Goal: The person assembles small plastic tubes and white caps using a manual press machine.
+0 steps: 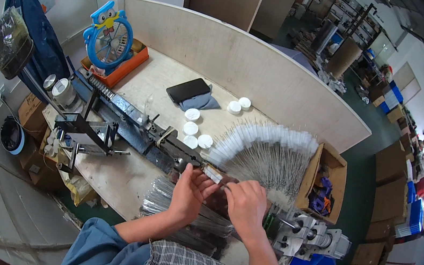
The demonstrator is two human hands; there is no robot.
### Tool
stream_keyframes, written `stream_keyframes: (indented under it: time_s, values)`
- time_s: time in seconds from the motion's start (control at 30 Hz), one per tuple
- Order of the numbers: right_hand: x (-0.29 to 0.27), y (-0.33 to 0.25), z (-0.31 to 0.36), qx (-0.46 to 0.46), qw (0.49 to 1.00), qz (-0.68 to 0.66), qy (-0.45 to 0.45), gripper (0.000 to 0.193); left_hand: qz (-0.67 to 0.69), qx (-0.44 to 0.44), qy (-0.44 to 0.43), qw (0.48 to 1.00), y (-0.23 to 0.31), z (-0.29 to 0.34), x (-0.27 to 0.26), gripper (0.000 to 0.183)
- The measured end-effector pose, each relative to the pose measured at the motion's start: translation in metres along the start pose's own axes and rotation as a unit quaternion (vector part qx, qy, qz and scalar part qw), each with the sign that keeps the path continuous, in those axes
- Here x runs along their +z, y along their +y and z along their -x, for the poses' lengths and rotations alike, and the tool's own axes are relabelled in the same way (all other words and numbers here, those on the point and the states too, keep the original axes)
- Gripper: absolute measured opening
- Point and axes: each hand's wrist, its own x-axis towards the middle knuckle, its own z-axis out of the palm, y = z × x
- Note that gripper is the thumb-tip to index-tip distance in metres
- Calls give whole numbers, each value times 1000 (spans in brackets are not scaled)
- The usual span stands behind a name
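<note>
A long metal bench machine (140, 120) runs diagonally across the table. At its middle, my left hand (189, 194) is turned partly palm up, the fingers loosely curled and apart. Its thumb is by a dark round knob (180, 165). A small white block of bristles (212, 174) lies in the machine just beyond my fingertips. My right hand (245, 202) is closed in a pinch beside the block's right end; what it pinches is too small to make out. Many thin wires (159, 195) lie bundled under and beside my left wrist.
White-tufted wire brushes (269, 146) lie fanned beyond my right hand, next to a cardboard box (341, 188) with purple pieces. A metal motor unit (311, 236) stands at right. White round tubs (191, 128), a black phone (188, 90) on a cloth and a blue fan (109, 36) are farther back.
</note>
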Motion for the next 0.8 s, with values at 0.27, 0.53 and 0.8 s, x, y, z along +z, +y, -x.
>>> stream_keyframes:
  time_s: [0.27,0.53,0.8]
  values:
    - [-19,2,7,4,998,-46,47,13,-55,-33,28,998,-2,4,1,63]
    - [8,16,79,111,972,-40,-201,12,-280,-46,-37,958,27,17,-44,39]
    - [-5,11,73,99,979,-45,-172,13,0,152,242,958,212,21,-307,34]
